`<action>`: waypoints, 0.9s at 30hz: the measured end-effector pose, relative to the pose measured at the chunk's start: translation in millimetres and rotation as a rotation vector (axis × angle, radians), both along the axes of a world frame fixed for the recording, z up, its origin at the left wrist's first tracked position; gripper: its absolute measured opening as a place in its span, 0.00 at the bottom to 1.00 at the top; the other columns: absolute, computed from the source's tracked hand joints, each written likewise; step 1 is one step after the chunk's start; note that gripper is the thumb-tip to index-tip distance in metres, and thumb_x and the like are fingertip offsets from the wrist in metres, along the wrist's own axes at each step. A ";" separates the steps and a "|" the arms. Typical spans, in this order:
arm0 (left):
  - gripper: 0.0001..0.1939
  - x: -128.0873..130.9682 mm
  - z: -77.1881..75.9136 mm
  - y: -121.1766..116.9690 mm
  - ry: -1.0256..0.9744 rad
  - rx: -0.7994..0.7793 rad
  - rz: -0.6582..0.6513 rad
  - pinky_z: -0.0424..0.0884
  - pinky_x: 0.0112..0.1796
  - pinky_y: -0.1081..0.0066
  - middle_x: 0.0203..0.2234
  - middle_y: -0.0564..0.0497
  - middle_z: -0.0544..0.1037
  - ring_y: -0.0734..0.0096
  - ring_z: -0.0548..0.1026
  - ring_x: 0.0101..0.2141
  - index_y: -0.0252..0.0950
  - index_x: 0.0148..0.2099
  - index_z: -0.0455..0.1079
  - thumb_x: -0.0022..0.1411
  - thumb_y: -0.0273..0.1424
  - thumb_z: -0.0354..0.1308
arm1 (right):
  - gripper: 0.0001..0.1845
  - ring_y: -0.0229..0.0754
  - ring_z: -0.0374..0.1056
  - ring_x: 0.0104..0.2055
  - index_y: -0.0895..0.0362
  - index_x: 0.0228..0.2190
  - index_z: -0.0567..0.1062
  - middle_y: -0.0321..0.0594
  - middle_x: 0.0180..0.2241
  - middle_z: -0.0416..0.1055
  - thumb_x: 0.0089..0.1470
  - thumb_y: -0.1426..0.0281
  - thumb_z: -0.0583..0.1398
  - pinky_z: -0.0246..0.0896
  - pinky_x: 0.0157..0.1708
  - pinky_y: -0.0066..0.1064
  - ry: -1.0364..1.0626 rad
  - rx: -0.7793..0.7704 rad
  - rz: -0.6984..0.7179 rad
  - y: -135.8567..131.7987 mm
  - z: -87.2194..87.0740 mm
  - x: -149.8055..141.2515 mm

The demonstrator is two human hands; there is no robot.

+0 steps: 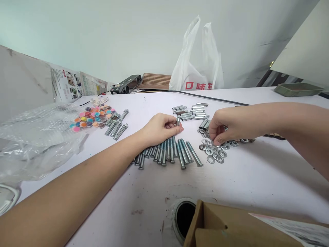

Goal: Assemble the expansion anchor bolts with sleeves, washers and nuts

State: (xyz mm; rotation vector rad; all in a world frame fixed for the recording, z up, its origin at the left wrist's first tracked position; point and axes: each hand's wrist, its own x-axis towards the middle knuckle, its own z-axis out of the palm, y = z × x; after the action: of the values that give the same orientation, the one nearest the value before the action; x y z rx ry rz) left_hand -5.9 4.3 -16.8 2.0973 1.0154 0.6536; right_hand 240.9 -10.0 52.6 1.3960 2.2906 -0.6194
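Your left hand (167,128) is closed in a pinch on a metal fastener (178,120), held just above the far ends of the hex-head bolts (168,151); its end shows between thumb and fingers, and the rest is hidden. Your right hand (222,127) is at the washers (215,151), right of the bolts, fingers curled and thumb drawn in toward them; you cannot tell from this view whether it grips a washer, though a bit of metal glints between the fingers.

The bolts lie side by side, heads toward you, some partly under your left wrist. Beyond them and slightly right lie the metal sleeves (197,111), loosely grouped. Hex nuts (233,143) sit farther right of the bolts, past the washers, partly beneath your right hand. Left of the bolts is a small cluster of assembled expansion anchors (115,127), touching the coloured discs (89,118); farther left spreads clear plastic packaging (38,137). Nearer you than the bolts, to the right, stands a cardboard box (226,226).
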 end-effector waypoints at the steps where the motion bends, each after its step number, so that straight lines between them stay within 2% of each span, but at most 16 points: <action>1: 0.14 0.0 0.0 0.1 0.000 0.003 0.002 0.55 0.25 0.73 0.21 0.56 0.64 0.78 0.60 0.23 0.32 0.35 0.74 0.59 0.40 0.59 | 0.09 0.44 0.67 0.30 0.50 0.29 0.79 0.38 0.29 0.74 0.51 0.60 0.60 0.54 0.24 0.34 -0.004 -0.004 0.000 0.3 -0.1 0.7; 10: 0.15 -0.6 -1.2 0.0 0.004 0.017 -0.006 0.55 0.25 0.73 0.21 0.56 0.64 0.78 0.60 0.23 0.32 0.34 0.74 0.59 0.40 0.59 | 0.13 0.41 0.63 0.27 0.52 0.27 0.77 0.38 0.26 0.70 0.54 0.57 0.60 0.56 0.25 0.34 0.047 -0.048 -0.029 -1.8 13.0 3.4; 14: 0.15 0.4 0.5 -1.8 -0.008 0.001 -0.004 0.54 0.24 0.73 0.20 0.56 0.63 0.78 0.59 0.22 0.32 0.34 0.74 0.58 0.40 0.59 | 0.16 0.36 0.54 0.22 0.54 0.26 0.77 0.36 0.21 0.64 0.53 0.55 0.61 0.48 0.22 0.34 0.254 -0.017 -0.078 -6.0 19.7 2.1; 16: 0.14 1.1 1.5 -2.1 -0.014 0.000 -0.004 0.54 0.24 0.73 0.20 0.56 0.63 0.78 0.59 0.22 0.32 0.33 0.73 0.58 0.40 0.59 | 0.16 0.36 0.54 0.23 0.53 0.28 0.78 0.35 0.22 0.66 0.51 0.53 0.62 0.48 0.23 0.33 0.412 0.020 -0.115 -7.1 19.0 -4.3; 20: 0.13 1.9 2.0 -0.9 -0.023 0.014 -0.027 0.54 0.25 0.73 0.20 0.57 0.61 0.79 0.58 0.22 0.33 0.32 0.72 0.58 0.39 0.59 | 0.17 0.39 0.62 0.28 0.53 0.30 0.79 0.39 0.26 0.72 0.44 0.53 0.68 0.56 0.27 0.33 0.814 0.151 -0.264 -3.2 3.7 -28.1; 22: 0.13 1.6 1.2 0.0 -0.023 0.018 -0.032 0.54 0.25 0.73 0.20 0.57 0.61 0.79 0.58 0.22 0.33 0.31 0.71 0.58 0.39 0.59 | 0.17 0.41 0.64 0.30 0.54 0.29 0.79 0.41 0.28 0.73 0.43 0.55 0.68 0.60 0.29 0.34 0.956 0.154 -0.332 1.4 -7.9 -38.8; 27: 0.14 0.6 -0.2 -0.4 -0.026 0.027 -0.040 0.54 0.25 0.73 0.20 0.57 0.63 0.79 0.58 0.22 0.32 0.31 0.71 0.59 0.39 0.58 | 0.14 0.41 0.65 0.30 0.53 0.25 0.77 0.40 0.27 0.73 0.45 0.55 0.68 0.62 0.29 0.34 0.984 0.105 -0.428 8.7 -24.5 -47.7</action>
State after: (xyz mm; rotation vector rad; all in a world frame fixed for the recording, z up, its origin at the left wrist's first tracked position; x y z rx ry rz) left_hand -5.3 3.9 -16.9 2.1214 0.9533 0.6759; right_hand 193.2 -1.4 28.1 1.9407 2.7232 -1.6360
